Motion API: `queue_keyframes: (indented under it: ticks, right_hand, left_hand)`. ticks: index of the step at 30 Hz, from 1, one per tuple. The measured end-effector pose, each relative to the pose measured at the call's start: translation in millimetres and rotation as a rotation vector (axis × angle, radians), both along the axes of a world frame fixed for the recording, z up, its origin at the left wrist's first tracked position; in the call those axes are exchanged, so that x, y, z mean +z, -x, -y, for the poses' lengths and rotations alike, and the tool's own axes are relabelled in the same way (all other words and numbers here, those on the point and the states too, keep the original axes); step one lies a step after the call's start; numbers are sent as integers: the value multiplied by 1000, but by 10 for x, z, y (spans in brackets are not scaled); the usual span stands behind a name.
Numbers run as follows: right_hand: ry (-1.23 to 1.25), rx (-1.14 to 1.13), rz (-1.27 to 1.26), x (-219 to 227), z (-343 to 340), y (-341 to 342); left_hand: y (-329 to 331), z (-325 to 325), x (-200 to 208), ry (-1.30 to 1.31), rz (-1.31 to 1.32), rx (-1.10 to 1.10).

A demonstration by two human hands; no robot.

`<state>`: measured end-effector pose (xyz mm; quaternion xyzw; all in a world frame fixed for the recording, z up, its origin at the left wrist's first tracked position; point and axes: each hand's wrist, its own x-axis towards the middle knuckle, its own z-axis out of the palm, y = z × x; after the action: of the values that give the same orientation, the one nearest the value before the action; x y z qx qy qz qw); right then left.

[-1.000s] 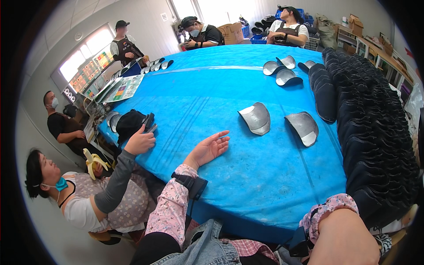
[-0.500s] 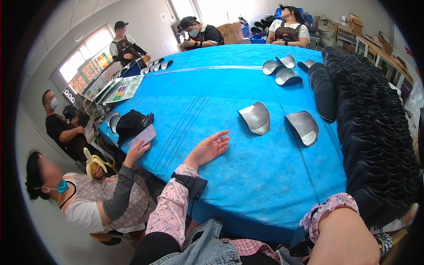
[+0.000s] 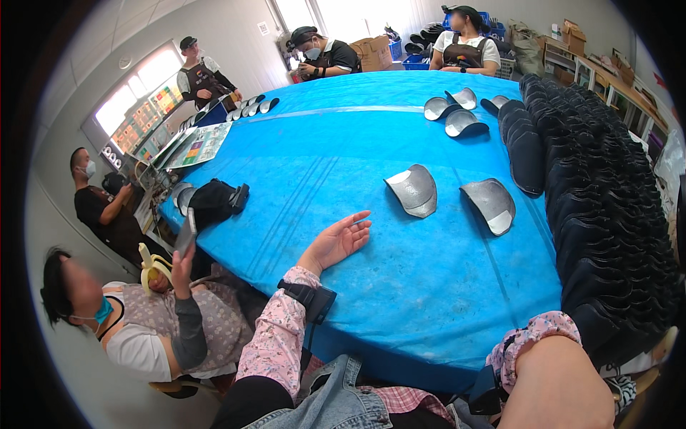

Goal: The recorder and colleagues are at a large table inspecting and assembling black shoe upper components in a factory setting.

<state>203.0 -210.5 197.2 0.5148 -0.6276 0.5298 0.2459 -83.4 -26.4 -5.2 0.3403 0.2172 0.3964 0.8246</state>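
Note:
My left hand (image 3: 336, 243) lies palm up on the blue covered table (image 3: 314, 179), fingers loosely apart and nothing in them. A black device (image 3: 312, 302) is strapped at that wrist over a pink floral sleeve (image 3: 271, 343). Closest to those fingertips is a curved grey piece with a pale silvery surface (image 3: 414, 191); a similar curved grey piece (image 3: 490, 206) lies to its right. On my right, bare skin of the arm (image 3: 561, 386) and a pink floral cuff (image 3: 534, 339) show at the lower edge; that hand's fingers cannot be seen.
Long stacks of black curved pieces (image 3: 607, 214) line the table's right side. More grey pieces (image 3: 466, 123) lie farther back. At left are a black cap-like item (image 3: 214, 202) and printed sheets (image 3: 200, 146). A seated person (image 3: 164, 322) holds a phone (image 3: 187, 232) and a peeled banana (image 3: 152, 266). Others are around the table.
My hands have not moved. The person at left has drawn the phone back from the table and tilted it upright. A person at the far right has turned their head.

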Motion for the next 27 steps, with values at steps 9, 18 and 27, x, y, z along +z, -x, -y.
queue_keyframes:
  ticks: [9, 18, 27]
  right_hand:
    - [-9, 9, 9, 9, -28, 1]
    - [-22, 15, 14, 18, -31, 16]
    - [-31, 27, 18, 13, -48, 36]
  left_hand:
    - [-1, -6, 2, -7, -10, 4]
    - [-4, 11, 17, -20, -32, 8]
    - [8, 15, 12, -13, -28, 7]
